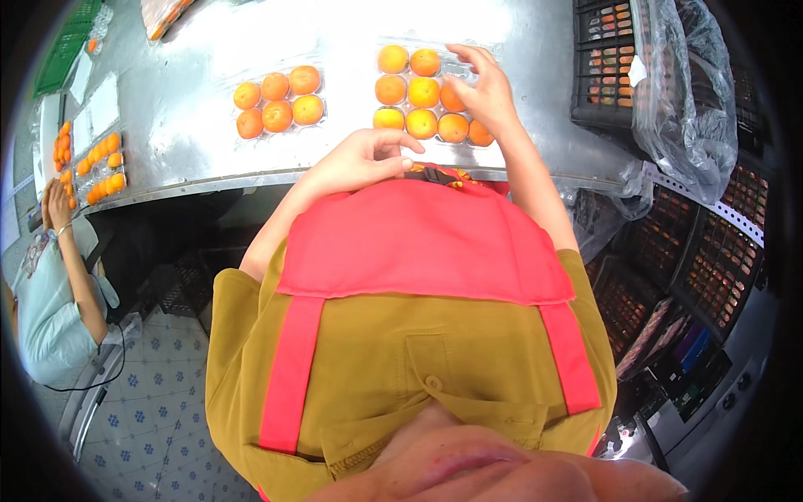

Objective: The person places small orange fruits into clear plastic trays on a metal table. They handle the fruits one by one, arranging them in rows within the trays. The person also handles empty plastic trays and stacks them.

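Note:
A clear plastic tray [401,125] of orange citrus fruits [423,93] lies on the metal table in front of me. My right hand [486,91] is over its right side, thumb and fingers spread with nothing visible between them. It hides part of that side; whether it touches a fruit I cannot tell. My left hand [373,157] hovers at the near table edge, just below the tray's left corner. Its fingers are loosely bent, thumb apart from them, and no object shows in it. Left of this tray is a second clear tray [323,116] holding several similar fruits.
The metal table [188,125] curves across the front. Black crates [580,100] and crumpled clear plastic [690,113] stand at right. More fruit trays [106,188] lie far left, beside another person's hands [58,207]. A green crate [69,47] sits at the far left corner.

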Available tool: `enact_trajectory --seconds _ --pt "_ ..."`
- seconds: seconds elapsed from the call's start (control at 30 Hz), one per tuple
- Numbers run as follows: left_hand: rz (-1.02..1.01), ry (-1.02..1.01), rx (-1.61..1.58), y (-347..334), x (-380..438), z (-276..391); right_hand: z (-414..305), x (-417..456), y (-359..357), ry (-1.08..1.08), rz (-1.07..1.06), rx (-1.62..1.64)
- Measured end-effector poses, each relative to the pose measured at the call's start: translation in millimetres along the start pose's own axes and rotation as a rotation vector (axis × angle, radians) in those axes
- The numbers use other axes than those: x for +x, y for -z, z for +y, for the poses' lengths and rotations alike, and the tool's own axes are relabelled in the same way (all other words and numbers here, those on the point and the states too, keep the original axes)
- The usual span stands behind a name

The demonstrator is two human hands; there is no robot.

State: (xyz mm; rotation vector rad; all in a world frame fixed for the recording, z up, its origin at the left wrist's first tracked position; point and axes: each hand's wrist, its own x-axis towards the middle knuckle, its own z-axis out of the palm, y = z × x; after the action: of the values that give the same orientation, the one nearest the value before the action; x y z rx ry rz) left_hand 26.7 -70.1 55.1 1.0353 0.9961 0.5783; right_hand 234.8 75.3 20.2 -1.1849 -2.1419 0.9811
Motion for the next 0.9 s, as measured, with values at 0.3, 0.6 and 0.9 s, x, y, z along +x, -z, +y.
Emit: enact_trajectory --seconds 0.3,0.6,0.9 --pt "0.116 -0.072 -0.09 -2 3 -9 3 24 -37 0.045 -0.046 -0.273" --pt "0.126 -0.1 -0.1 -1 5 -17 0 25 -38 0.05 -0.097 -0.265" --pt "0.12 -0.059 -0.103 2 6 -18 -1 32 -32 0.027 -0.152 -0.283"
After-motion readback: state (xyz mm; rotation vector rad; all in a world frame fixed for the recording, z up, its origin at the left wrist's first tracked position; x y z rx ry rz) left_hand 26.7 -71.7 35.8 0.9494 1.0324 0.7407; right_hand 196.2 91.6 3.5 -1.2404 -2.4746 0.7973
